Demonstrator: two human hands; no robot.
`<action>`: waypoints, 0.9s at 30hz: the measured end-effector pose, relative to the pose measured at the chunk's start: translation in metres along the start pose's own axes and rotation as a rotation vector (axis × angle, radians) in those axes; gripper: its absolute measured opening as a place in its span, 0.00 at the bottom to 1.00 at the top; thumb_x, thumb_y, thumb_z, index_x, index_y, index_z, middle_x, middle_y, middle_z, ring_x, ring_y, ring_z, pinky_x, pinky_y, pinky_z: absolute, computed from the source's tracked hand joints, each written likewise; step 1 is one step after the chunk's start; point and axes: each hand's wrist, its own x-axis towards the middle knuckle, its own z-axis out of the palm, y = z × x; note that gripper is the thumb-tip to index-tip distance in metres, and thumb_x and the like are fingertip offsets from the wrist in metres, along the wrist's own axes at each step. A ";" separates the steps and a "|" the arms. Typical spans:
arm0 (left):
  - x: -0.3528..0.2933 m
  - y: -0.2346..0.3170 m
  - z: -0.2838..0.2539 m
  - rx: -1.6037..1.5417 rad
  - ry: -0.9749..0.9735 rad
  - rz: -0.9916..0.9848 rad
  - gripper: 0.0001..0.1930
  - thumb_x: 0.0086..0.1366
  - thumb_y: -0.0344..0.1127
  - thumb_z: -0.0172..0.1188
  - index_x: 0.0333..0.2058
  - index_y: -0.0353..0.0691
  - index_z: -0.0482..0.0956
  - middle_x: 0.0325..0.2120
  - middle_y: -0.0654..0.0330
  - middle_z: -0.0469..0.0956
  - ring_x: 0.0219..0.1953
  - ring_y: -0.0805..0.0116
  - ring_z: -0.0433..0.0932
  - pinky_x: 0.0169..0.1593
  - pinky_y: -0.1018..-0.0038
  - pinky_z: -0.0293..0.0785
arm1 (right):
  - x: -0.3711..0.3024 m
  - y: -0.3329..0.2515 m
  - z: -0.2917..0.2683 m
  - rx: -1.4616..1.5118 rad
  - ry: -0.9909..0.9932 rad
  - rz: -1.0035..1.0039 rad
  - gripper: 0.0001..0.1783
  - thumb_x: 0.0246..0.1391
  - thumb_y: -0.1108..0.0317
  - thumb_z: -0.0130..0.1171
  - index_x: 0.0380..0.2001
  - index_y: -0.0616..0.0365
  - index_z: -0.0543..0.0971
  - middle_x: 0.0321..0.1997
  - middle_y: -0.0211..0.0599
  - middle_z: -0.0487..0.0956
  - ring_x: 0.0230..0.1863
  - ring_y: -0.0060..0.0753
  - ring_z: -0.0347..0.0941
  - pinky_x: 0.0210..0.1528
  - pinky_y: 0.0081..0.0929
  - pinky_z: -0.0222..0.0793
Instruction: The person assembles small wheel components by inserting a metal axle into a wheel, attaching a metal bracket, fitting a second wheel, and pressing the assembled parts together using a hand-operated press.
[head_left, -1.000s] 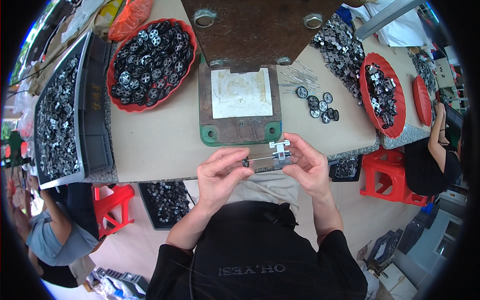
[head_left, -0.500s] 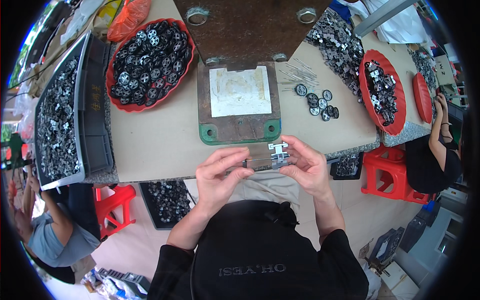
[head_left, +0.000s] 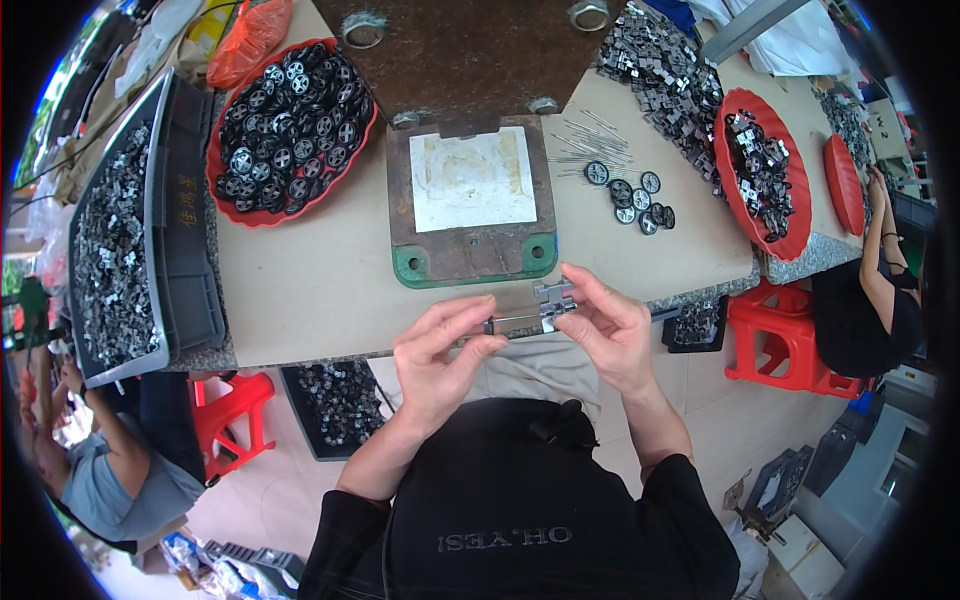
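Observation:
My left hand [head_left: 438,352] pinches a small black wheel [head_left: 489,327] fitted on a thin metal axle pin [head_left: 518,318]. That pin points right, toward a small silver metal bracket [head_left: 553,294] with cross-shaped ends, which my right hand [head_left: 612,335] grips between thumb and fingers. The pin's far end meets the bracket's lower part; whether it passes through a hole is too small to tell. Both hands are just in front of the green-edged base [head_left: 475,270] of a press, close to the table's front edge.
A heavy rusty press plate [head_left: 470,60] overhangs the base. Left are a red basket [head_left: 372,125] of wheels and a grey bin [head_left: 190,240] of metal parts. Right lie loose pins [head_left: 597,140], several wheels [head_left: 625,213], piled brackets [head_left: 660,85] and a red basket [head_left: 797,180]. Co-workers sit either side.
The bracket has tilted in my right hand, its face now darker. My hands hold nearly the same place, while the view has shifted slightly.

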 end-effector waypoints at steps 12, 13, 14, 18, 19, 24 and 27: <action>0.004 0.005 0.000 -0.162 -0.011 -0.230 0.17 0.51 0.21 0.63 0.42 0.31 0.77 0.39 0.53 0.75 0.36 0.67 0.79 0.38 0.78 0.77 | 0.012 -0.004 0.002 -0.432 0.006 -0.487 0.25 0.45 0.81 0.59 0.51 0.68 0.70 0.35 0.40 0.78 0.34 0.26 0.73 0.37 0.23 0.70; 0.005 0.004 0.001 -0.201 0.006 -0.280 0.17 0.50 0.21 0.64 0.42 0.31 0.77 0.38 0.52 0.76 0.34 0.66 0.79 0.38 0.79 0.77 | 0.012 -0.005 0.004 -0.430 0.005 -0.488 0.25 0.45 0.81 0.59 0.51 0.68 0.70 0.35 0.40 0.78 0.34 0.26 0.73 0.37 0.23 0.70; 0.000 -0.001 0.000 0.055 0.009 -0.097 0.17 0.49 0.20 0.64 0.41 0.31 0.78 0.38 0.52 0.76 0.34 0.66 0.79 0.38 0.80 0.77 | 0.011 -0.006 0.007 -0.118 0.015 -0.145 0.25 0.45 0.81 0.59 0.50 0.68 0.70 0.35 0.41 0.78 0.34 0.27 0.74 0.37 0.23 0.70; 0.000 -0.001 0.001 0.327 0.005 0.223 0.16 0.51 0.21 0.64 0.41 0.33 0.78 0.38 0.51 0.76 0.35 0.66 0.80 0.38 0.78 0.77 | 0.007 0.004 0.011 -0.222 0.070 -0.153 0.23 0.48 0.81 0.57 0.50 0.69 0.69 0.35 0.39 0.78 0.33 0.24 0.73 0.35 0.23 0.71; 0.001 -0.002 0.000 0.327 0.006 0.222 0.16 0.51 0.21 0.64 0.41 0.33 0.78 0.38 0.51 0.76 0.35 0.66 0.80 0.38 0.78 0.77 | 0.008 0.004 0.009 -0.221 0.069 -0.152 0.23 0.48 0.81 0.57 0.50 0.69 0.69 0.35 0.39 0.78 0.33 0.24 0.73 0.35 0.23 0.71; 0.006 -0.004 0.003 0.190 0.023 0.132 0.16 0.51 0.22 0.64 0.41 0.31 0.77 0.35 0.53 0.77 0.36 0.65 0.79 0.37 0.75 0.77 | 0.013 0.001 0.005 0.208 -0.047 0.270 0.25 0.48 0.81 0.57 0.52 0.66 0.69 0.37 0.38 0.77 0.35 0.23 0.74 0.36 0.21 0.71; 0.008 0.001 0.005 0.551 0.004 0.572 0.16 0.51 0.22 0.63 0.41 0.29 0.77 0.36 0.53 0.77 0.36 0.65 0.79 0.38 0.76 0.77 | 0.009 -0.002 0.013 0.073 0.072 0.088 0.24 0.49 0.80 0.57 0.52 0.68 0.68 0.35 0.36 0.77 0.33 0.20 0.73 0.35 0.20 0.71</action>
